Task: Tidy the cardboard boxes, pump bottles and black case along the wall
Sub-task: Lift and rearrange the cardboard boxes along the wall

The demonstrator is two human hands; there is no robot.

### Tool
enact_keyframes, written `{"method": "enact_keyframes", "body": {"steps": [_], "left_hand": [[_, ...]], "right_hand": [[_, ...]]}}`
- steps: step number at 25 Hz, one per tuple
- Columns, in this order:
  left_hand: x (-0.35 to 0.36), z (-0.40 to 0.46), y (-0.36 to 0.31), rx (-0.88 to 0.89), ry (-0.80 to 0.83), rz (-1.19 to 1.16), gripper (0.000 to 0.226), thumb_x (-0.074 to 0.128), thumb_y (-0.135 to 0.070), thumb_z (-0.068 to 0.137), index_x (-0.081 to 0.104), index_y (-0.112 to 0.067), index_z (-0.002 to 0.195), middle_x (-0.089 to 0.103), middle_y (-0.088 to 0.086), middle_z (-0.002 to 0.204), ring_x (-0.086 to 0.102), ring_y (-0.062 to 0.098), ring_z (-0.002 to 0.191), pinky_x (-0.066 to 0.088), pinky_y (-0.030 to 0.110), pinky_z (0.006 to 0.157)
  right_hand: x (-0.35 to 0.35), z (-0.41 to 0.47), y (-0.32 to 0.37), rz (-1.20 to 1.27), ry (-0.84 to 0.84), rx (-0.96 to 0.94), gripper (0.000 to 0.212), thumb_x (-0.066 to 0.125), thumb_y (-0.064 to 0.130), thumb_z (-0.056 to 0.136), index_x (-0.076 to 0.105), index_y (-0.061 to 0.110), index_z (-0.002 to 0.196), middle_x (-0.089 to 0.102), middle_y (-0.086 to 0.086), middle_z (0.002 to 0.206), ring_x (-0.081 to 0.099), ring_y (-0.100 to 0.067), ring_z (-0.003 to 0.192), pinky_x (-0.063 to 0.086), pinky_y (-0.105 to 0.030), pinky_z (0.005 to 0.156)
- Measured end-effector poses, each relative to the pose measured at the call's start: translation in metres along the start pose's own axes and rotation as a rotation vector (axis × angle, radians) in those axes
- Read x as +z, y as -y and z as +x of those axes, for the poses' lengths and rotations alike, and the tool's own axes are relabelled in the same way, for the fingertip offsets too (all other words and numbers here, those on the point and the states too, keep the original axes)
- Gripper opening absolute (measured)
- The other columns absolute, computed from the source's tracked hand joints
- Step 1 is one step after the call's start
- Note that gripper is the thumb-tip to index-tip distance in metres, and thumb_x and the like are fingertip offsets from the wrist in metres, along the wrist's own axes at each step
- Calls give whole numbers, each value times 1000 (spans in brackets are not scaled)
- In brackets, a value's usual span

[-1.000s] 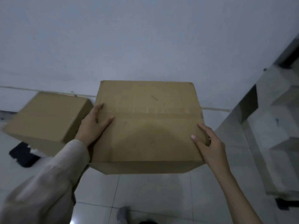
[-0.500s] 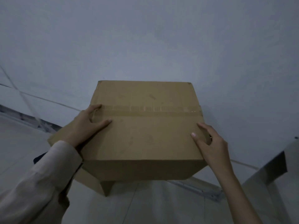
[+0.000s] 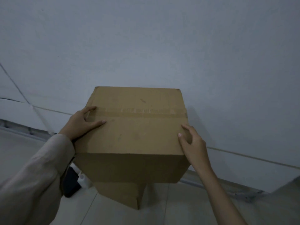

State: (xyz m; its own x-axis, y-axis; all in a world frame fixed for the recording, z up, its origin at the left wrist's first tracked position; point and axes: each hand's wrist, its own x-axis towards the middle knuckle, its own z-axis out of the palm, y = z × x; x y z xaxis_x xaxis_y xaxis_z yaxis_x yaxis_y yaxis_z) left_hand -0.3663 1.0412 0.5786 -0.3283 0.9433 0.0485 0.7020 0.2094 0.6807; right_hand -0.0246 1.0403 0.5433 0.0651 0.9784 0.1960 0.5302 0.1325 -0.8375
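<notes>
A large taped cardboard box fills the middle of the view, close to the white wall. My left hand grips its left top edge and my right hand grips its right edge. Directly beneath it a second cardboard box stands on the floor, mostly hidden; I cannot tell whether the two touch. A black case lies on the floor to the left of the lower box, partly behind my left sleeve. Something small and white shows beside it, too hidden to identify.
The white wall rises right behind the boxes, with a baseboard running along the pale tiled floor. A grey edge of something shows at the far lower right.
The view swung left and the held box came over the second box, which now sits under it instead of to its left. Both hands kept their grip.
</notes>
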Motion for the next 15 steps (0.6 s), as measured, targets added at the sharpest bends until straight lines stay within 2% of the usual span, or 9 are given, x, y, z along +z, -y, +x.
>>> {"method": "enact_keyframes", "body": {"steps": [3, 6, 9, 12, 15], "left_hand": [[-14, 38, 42, -9, 83, 60, 72, 73, -41, 72, 41, -26, 135, 43, 16, 142, 43, 36, 128, 36, 45, 104], [-14, 61, 82, -29, 161, 104, 74, 74, -42, 70, 41, -27, 134, 45, 19, 137, 46, 38, 123, 37, 45, 103], [-10, 74, 117, -62, 257, 142, 75, 73, -43, 70, 38, -30, 135, 45, 19, 134, 48, 39, 118, 39, 46, 100], [-9, 85, 141, -75, 279, 137, 75, 73, -43, 70, 36, -31, 135, 43, 18, 136, 47, 39, 119, 40, 46, 98], [-11, 103, 157, -54, 256, 130, 74, 72, -41, 72, 37, -29, 136, 43, 19, 137, 46, 40, 121, 39, 46, 99]], "right_hand": [[63, -10, 3, 6, 46, 67, 42, 48, 24, 93, 44, 20, 135, 49, -3, 139, 45, -22, 129, 37, -31, 104], [114, -21, -4, 11, 101, 171, 43, 42, 19, 96, 37, 16, 139, 43, -6, 144, 41, -21, 132, 30, -23, 102], [149, -34, -12, 1, 100, 251, 43, 39, 19, 97, 35, 17, 140, 41, -7, 144, 38, -22, 132, 30, -26, 104], [170, -32, -8, 7, 58, 261, 42, 41, 16, 96, 39, 18, 138, 43, -6, 143, 39, -23, 131, 31, -29, 105], [182, -17, -3, 25, 32, 247, 40, 40, 12, 96, 42, 14, 136, 45, -7, 141, 41, -22, 130, 28, -21, 100]]}}
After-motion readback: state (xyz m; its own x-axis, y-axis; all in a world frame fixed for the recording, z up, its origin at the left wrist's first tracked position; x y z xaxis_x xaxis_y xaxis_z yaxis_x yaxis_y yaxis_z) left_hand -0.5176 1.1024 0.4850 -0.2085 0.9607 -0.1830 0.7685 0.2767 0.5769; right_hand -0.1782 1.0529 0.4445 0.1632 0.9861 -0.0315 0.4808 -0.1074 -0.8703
